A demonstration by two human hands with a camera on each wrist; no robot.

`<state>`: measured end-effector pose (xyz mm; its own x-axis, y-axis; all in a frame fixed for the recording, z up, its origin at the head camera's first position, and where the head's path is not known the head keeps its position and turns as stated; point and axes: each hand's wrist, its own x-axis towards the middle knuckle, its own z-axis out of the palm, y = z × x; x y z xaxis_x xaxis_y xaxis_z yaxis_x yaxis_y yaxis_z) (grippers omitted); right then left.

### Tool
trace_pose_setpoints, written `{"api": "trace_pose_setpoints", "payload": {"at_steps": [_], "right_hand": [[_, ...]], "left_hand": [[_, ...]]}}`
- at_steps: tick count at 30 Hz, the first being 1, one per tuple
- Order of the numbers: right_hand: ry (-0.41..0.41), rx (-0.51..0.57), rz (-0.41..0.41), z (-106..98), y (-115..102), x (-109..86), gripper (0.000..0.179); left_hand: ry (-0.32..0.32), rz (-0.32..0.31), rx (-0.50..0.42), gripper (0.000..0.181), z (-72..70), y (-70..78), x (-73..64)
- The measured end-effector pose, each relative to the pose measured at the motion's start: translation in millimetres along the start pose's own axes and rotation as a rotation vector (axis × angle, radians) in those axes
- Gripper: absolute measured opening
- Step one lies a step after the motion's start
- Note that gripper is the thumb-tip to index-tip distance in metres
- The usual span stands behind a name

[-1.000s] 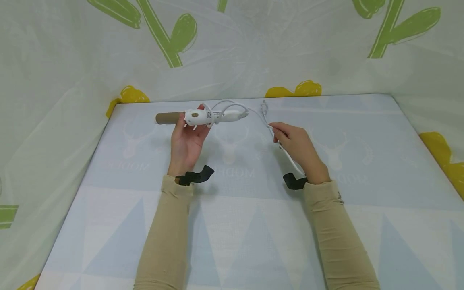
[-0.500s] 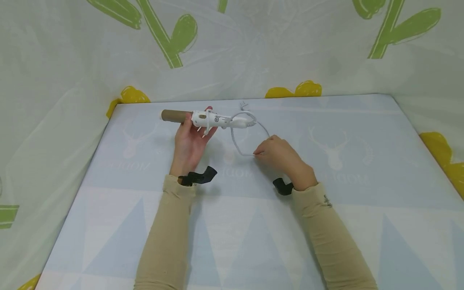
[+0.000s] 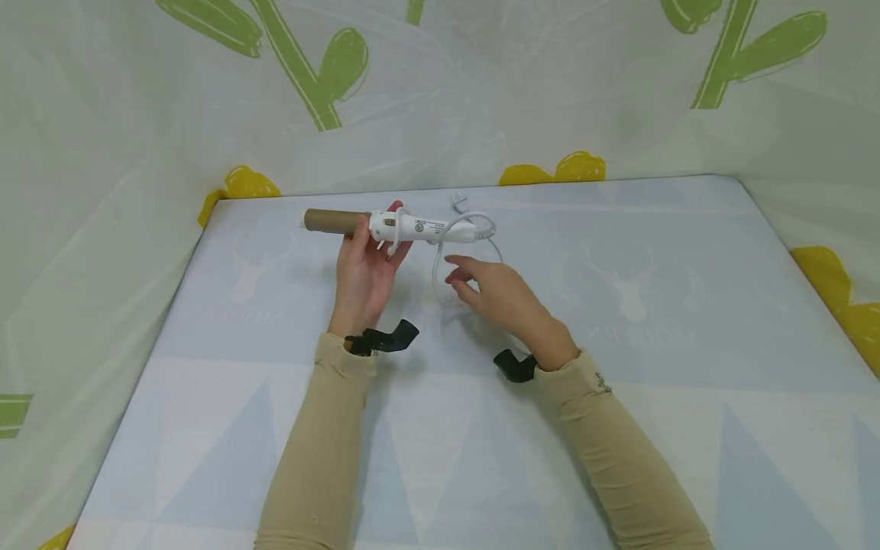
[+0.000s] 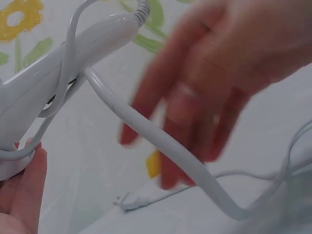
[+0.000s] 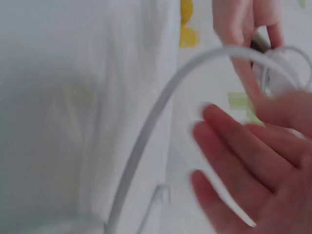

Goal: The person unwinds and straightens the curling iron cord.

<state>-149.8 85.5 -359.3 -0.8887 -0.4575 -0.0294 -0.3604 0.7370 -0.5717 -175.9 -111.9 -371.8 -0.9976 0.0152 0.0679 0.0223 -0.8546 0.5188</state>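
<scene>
My left hand (image 3: 367,279) holds a curling iron (image 3: 422,228) near where its brown barrel (image 3: 337,221) meets the white handle. The iron lies roughly level above the far part of the table, its barrel pointing left. White cord (image 4: 161,139) is wound round the handle and hangs in a loop below its right end. Close to that loop, my right hand (image 3: 509,294) has its fingers apart, pinching nothing; in the right wrist view its fingers (image 5: 243,156) are extended beside the cord. The plug (image 3: 459,202) lies behind the handle's end in the head view.
A pale blue and white patterned cloth (image 3: 440,428) covers the table. Behind it rises a light curtain (image 3: 522,92) with green and yellow plant prints. Black wrist mounts (image 3: 392,336) stick out from both wrists.
My right hand has moved left toward the handle and let go of the cord it was pinching. The curling iron has shifted slightly right, and the cord loop now hangs below it.
</scene>
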Motion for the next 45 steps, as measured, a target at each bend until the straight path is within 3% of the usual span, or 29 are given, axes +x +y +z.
{"api": "trace_pose_setpoints", "payload": {"at_steps": [4, 7, 9, 11, 15, 21, 28, 38, 45], "right_hand": [[0.138, 0.366, 0.011, 4, -5, 0.9, 0.039], [0.145, 0.610, 0.002, 7, -6, 1.2, 0.039], [0.128, 0.706, -0.003, 7, -7, 1.5, 0.039], [0.119, 0.730, -0.007, 8, -6, 1.5, 0.039], [0.150, 0.679, 0.006, 8, -3, 0.2, 0.033], [0.208, 0.513, 0.096, 6, 2, -1.3, 0.029], [0.191, 0.320, 0.165, 6, 7, 1.3, 0.034], [0.176, 0.179, 0.163, 6, 13, 3.8, 0.032], [0.134, -0.043, 0.065, 9, 8, 2.0, 0.034]], "left_hand": [[-0.014, -0.013, 0.033, 0.036, 1.4, -4.8, -1.4], [-0.012, -0.020, 0.061, 0.035, 3.0, -8.0, -2.8], [-0.006, -0.022, 0.077, 0.034, 4.0, -9.6, -3.4], [-0.006, -0.023, 0.091, 0.034, 5.0, -10.8, -3.7], [-0.004, -0.030, 0.109, 0.034, 6.4, -12.5, -3.5], [0.030, -0.045, 0.107, 0.040, 7.4, -12.7, -3.7], [0.036, -0.045, 0.047, 0.039, 3.1, -7.5, -1.9], [0.027, -0.016, -0.017, 0.040, -1.2, 0.7, 1.0], [0.069, 0.030, -0.022, 0.038, -0.9, 1.5, 1.0]]}}
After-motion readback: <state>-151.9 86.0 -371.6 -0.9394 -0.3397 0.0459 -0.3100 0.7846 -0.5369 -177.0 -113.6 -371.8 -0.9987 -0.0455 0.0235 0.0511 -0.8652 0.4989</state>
